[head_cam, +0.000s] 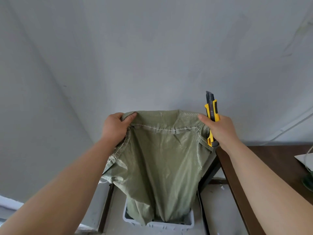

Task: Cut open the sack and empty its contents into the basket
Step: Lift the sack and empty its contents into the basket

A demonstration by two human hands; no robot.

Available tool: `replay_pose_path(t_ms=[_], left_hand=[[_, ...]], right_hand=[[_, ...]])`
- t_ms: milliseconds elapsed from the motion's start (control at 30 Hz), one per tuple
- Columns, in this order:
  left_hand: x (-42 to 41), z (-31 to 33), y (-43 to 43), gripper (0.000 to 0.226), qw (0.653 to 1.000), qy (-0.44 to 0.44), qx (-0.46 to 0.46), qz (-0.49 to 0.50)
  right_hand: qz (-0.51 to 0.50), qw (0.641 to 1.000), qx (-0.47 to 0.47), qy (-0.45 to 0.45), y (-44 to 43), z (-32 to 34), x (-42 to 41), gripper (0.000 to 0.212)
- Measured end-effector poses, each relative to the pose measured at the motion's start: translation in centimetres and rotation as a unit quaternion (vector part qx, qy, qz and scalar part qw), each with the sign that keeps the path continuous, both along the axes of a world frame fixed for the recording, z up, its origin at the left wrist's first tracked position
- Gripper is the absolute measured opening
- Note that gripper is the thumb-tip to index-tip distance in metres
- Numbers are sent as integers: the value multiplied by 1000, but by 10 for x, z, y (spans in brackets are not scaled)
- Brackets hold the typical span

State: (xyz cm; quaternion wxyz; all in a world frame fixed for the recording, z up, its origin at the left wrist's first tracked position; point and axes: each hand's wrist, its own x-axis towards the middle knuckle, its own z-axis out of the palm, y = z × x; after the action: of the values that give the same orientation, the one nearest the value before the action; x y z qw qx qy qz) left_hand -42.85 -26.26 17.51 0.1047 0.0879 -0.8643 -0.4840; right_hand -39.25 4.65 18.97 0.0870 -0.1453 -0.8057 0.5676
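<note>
The left hand [115, 128] gripped one sewn corner of the limp green woven sack [160, 158], which hung into the pale plastic basket [189, 223] below. The right hand [218, 128] clutched the other corner together with a yellow utility knife [211, 109]. Shaking the sack risked the seemingly extended blade slipping and cutting fingers.

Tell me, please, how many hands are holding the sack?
2: the left hand grips the sack at its upper left corner; the right hand holds the upper right corner, plus a yellow knife.

The sack [157, 158] is showing woven, faintly glossy cloth. The basket [169, 227] is looking matt plastic, the table [274, 153] smooth wood.
</note>
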Motion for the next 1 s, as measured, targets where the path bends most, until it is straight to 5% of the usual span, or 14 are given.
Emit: replay_pose_path(t_ms=[1000], left_hand=[[-9, 40, 2, 46, 993, 108, -21, 50]], right_hand=[[-27, 998, -12, 57, -11, 40, -10, 51]])
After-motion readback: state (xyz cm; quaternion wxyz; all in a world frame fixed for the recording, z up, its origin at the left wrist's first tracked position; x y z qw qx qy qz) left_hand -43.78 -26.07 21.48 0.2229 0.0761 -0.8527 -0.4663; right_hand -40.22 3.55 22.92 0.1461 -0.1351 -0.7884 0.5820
